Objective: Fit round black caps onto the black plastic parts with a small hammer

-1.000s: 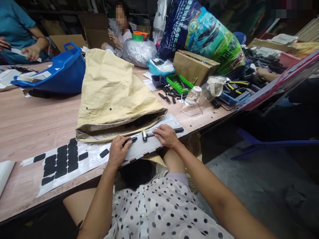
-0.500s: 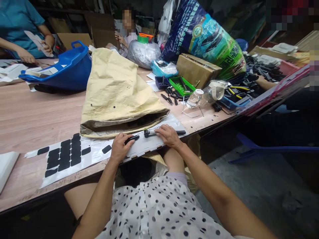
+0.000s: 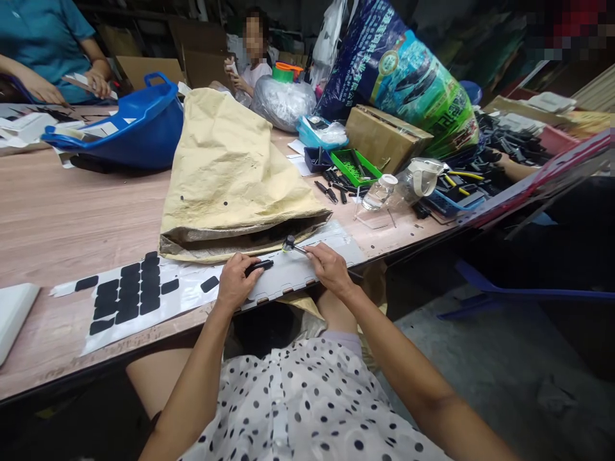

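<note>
My right hand is closed round the handle of a small hammer, whose dark head is raised a little above a grey-white board. In my left hand is a slim black plastic part, gripped so that one end sticks out to the right over the board. What the part is exactly I cannot tell. Just behind both hands lies a yellowish paper sack, its dark mouth facing me. A white backing sheet with rows of black rounded stickers lies left of my left hand.
A blue scoop-shaped basin stands behind to the left. Toward the back right are a cardboard box, a green tray, a clear jar and a large printed bag. Two people sit across the table.
My right hand has lifted the hammer, tilting its head up off the board. The left hand keeps its hold on the black part. The view has shifted slightly.
</note>
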Available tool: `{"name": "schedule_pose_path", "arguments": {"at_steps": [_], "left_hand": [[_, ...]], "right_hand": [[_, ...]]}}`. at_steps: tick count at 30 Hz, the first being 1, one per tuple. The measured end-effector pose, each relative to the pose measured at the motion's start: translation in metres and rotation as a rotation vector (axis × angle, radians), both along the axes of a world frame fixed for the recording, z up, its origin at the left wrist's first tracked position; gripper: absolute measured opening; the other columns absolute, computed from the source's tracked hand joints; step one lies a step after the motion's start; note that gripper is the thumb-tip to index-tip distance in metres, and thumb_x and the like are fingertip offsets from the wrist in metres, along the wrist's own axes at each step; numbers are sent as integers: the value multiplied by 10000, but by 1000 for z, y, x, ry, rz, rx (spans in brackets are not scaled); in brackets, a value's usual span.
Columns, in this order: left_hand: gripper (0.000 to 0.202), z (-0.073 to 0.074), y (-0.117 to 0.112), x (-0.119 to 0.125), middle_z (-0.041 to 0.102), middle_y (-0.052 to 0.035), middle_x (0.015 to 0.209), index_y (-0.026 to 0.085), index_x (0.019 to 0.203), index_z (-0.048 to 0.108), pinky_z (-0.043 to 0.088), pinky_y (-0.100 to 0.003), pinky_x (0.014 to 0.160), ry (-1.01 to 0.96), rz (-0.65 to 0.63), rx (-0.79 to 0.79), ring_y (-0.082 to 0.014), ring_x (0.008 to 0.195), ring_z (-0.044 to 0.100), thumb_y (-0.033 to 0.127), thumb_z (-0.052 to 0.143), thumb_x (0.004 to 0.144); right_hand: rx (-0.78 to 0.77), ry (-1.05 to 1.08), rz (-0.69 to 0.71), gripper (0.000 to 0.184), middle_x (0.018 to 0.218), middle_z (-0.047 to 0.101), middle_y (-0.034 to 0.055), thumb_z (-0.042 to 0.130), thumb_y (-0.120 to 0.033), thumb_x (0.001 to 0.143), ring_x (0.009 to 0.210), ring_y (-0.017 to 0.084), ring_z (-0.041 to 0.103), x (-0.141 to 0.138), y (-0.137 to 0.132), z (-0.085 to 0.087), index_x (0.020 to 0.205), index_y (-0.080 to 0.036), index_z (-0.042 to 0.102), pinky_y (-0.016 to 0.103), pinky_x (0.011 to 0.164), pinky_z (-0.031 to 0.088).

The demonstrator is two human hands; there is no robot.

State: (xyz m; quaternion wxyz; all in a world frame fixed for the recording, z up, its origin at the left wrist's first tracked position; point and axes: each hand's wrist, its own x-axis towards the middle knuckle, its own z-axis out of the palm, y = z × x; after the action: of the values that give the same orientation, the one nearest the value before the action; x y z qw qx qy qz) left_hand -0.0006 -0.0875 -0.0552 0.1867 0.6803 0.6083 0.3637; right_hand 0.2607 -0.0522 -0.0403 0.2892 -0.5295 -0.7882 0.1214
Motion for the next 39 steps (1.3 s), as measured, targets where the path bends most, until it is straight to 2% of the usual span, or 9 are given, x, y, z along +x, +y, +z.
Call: {"name": "schedule_pose_path", "arguments": {"at_steps": [4,9,16,21,26,29,32,36,39], "left_hand": [[234,-2,1,-1,614,-22,854,260,1014,783,508,-372,870,-13,-7,-10,-217,868,587,344,623,865],[231,-4,2,-1,608,-21,838,278,1008,795,509,-378,868,-25,-13,-2,-215,853,583,339,621,869],[210,-3,2,-2,599,-19,822,283,991,802,512,-369,833,-15,-20,17,-211,833,580,324,649,852],[202,0,0,1,598,-16,818,276,984,804,506,-349,805,-9,-13,34,-202,820,579,317,664,844],[197,1,0,3,600,-15,800,277,969,805,493,-334,787,6,-25,61,-189,795,575,332,637,881],[197,-1,1,4,608,-15,811,287,966,803,478,-324,764,43,-17,61,-185,797,580,340,626,897],[198,-2,1,4,612,-18,820,282,965,802,470,-324,753,77,-13,62,-186,795,586,336,623,898],[196,-2,0,4,614,-23,821,281,952,802,476,-331,756,96,-17,65,-193,802,591,321,619,894],[189,-3,0,4,618,-24,828,288,944,801,485,-336,772,93,-14,76,-196,809,594,323,624,889]], "right_hand": [[-67,136,-45,280,1005,726,35,487,-281,977,958,201,675,-5,-8,4,1104,-283,736,306,845,543],[-75,195,-19,294,993,734,53,469,-265,979,961,205,678,-16,-17,7,1089,-242,741,314,859,552],[0,-13,-9,370,974,694,28,489,-237,995,884,178,655,-40,-34,16,1298,-335,676,249,755,536],[14,-172,25,420,874,650,24,506,-184,978,783,151,629,-46,-44,20,1317,-369,671,201,618,466],[20,-180,32,402,859,632,26,511,-191,970,767,149,616,-46,-46,28,1283,-360,698,202,606,449],[75,-98,16,404,888,628,35,477,-207,994,810,153,618,-47,-46,34,1313,-348,682,203,665,473],[133,-54,1,447,947,629,60,430,-194,1013,878,167,621,-48,-48,32,1388,-331,629,221,757,492],[61,-182,20,436,875,622,56,450,-178,992,761,168,600,-48,-50,20,1330,-338,675,224,647,463],[28,-192,-2,422,872,620,48,475,-205,991,770,170,600,-45,-48,20,1331,-363,669,219,616,447]]}}
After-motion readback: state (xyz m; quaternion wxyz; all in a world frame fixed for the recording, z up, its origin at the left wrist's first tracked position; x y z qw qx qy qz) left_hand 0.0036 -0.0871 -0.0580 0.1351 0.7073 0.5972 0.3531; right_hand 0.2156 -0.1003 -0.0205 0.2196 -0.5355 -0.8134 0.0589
